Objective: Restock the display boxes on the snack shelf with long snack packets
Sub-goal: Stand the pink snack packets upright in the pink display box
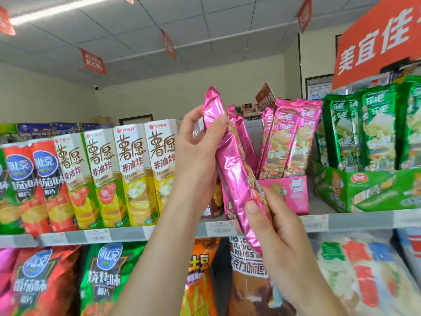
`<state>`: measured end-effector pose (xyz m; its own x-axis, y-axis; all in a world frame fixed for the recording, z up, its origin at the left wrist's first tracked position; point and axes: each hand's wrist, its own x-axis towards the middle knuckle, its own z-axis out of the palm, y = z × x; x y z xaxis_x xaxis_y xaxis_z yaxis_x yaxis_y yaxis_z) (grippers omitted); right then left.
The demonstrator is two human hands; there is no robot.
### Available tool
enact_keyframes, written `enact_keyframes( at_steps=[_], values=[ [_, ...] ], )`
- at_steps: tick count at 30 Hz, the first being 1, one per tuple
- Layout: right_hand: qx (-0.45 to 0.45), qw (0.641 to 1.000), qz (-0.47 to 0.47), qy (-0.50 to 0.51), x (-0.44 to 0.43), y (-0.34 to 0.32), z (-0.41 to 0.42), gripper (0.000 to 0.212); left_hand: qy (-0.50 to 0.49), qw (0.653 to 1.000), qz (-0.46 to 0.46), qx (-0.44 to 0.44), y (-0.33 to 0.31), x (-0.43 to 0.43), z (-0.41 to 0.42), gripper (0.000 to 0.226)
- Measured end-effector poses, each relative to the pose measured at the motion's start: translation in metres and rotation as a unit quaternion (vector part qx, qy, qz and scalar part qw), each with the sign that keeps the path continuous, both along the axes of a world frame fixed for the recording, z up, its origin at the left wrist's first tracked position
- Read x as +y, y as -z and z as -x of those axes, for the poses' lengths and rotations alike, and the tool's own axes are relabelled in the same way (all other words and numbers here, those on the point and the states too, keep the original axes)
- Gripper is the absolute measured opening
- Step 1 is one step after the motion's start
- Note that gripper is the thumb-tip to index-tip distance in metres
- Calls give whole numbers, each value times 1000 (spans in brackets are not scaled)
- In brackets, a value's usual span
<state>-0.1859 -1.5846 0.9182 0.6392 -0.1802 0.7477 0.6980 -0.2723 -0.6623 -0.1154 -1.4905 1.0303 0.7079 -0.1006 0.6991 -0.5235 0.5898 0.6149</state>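
Observation:
I hold a long pink foil snack packet [230, 165] up in front of the top shelf, tilted with its top end to the left. My left hand [200, 153] grips its upper part, thumb across the front. My right hand [271, 226] pinches its lower part between thumb and fingers. Just behind stands the pink display box [284, 195] holding several upright pink packets [284, 137], with a gap on its left side. To its right a green display box [364, 190] is filled with green long packets [369, 126].
Tall white chip cartons [134, 174] and red chip bags [34, 185] stand left of the pink box on the grey shelf [114, 236]. Large snack bags [355, 277] fill the shelf below. A red store sign [376, 42] hangs at the upper right.

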Motion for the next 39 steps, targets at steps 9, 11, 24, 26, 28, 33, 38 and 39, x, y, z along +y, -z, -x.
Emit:
enact_keyframes(
  at_steps=[9,11,24,26,28,33,38,39],
  values=[
    [-19,1000,-9,-13,0,1,6,50,-10,1000,-1,-2,26,-2,12,56],
    [-24,1000,-5,-16,-1,-2,7,42,-14,999,-33,-5,32,1,12,38],
    [35,997,20,-69,-12,7,15,39,-82,996,-2,-27,24,12,17,17],
    [34,997,-2,-69,-12,9,15,37,-72,997,-9,-23,27,8,18,17],
    [43,997,-16,-65,-12,13,15,35,-61,998,-25,-11,31,7,18,17],
    [50,995,-41,-70,-11,13,17,28,-40,997,-60,-16,37,10,20,17],
    [41,994,-62,-86,-7,10,17,26,-33,996,-84,-16,56,5,28,18],
    [43,994,-60,-84,-5,10,17,27,-31,996,-84,-13,58,7,29,19]
  ],
)
